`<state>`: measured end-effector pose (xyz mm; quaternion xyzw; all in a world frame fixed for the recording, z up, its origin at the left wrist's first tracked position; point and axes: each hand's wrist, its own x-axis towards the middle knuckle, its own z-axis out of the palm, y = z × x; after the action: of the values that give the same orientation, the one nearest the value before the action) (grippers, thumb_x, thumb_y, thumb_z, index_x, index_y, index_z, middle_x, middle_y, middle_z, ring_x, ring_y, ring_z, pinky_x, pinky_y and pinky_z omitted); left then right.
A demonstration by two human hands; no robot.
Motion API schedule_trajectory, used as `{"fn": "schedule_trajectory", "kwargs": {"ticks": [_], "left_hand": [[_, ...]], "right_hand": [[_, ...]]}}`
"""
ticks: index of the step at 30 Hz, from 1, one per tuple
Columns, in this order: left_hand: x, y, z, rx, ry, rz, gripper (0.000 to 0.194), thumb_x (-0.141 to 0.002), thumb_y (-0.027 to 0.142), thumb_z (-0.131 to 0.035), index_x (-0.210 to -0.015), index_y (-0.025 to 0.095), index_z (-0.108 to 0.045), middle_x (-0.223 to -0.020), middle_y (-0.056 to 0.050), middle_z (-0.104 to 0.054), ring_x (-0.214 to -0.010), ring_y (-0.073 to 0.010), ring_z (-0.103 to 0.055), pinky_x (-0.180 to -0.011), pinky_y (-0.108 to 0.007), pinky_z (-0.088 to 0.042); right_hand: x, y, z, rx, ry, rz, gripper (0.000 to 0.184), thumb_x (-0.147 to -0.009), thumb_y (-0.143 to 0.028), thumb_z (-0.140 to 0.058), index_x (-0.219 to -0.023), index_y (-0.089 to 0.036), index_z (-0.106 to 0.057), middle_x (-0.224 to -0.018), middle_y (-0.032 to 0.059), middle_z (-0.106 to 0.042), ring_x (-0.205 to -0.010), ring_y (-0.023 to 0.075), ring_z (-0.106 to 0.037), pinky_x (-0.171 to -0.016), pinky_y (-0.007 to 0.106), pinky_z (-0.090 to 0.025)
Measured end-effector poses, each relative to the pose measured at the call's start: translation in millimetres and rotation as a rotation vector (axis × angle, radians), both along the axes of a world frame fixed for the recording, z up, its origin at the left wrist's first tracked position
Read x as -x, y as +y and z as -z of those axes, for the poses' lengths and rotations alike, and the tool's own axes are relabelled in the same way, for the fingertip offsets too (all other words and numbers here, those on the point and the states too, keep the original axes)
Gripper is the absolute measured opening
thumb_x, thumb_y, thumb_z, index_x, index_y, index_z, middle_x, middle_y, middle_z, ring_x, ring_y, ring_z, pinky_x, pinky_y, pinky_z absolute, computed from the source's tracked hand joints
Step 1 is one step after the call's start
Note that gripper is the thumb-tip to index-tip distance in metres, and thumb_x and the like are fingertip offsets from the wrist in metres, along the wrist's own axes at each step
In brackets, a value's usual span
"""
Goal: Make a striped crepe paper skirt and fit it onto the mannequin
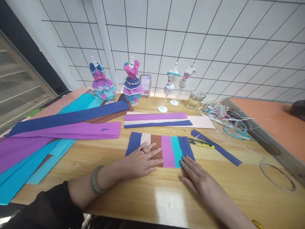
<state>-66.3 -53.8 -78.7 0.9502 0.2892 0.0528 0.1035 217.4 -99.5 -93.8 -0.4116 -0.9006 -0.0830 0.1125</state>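
Note:
A row of short crepe paper strips (169, 149) lies side by side on the wooden table (166, 197): dark blue, pale pink, brown, purple, turquoise, dark blue. My left hand (140, 160) rests flat on the left strips, fingers spread, a ring on one finger and a green bangle on the wrist. My right hand (194, 173) lies flat with fingertips on the lower right corner of the strips. Neither hand holds anything.
Long crepe sheets (59, 132) in blue, purple and turquoise cover the left. More strips (157, 120) lie behind, a loose blue strip (219, 148) and yellow scissors (202, 143) to the right. Dressed mannequins (102, 81), bare stands (169, 86), a glass jar (195, 98) and tangled ribbons (226, 119) stand at the back.

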Motion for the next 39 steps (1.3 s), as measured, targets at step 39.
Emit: {"fn": "schedule_trajectory", "kwargs": {"ticks": [39], "left_hand": [[2.3,-0.5,3.7,-0.011,-0.021,0.019,0.042,-0.093,0.042,-0.031,-0.133,0.036,-0.040,-0.148,-0.004,-0.029,-0.138,-0.0289,-0.018,-0.109,-0.053,-0.016]], "right_hand": [[-30.3,-8.4,11.1,0.140,0.055,0.136,0.044,-0.089,-0.038,-0.046,-0.126,-0.016,-0.056,-0.138,0.0102,-0.046,-0.124,0.0292,-0.044,-0.098,0.045,-0.044]]}}
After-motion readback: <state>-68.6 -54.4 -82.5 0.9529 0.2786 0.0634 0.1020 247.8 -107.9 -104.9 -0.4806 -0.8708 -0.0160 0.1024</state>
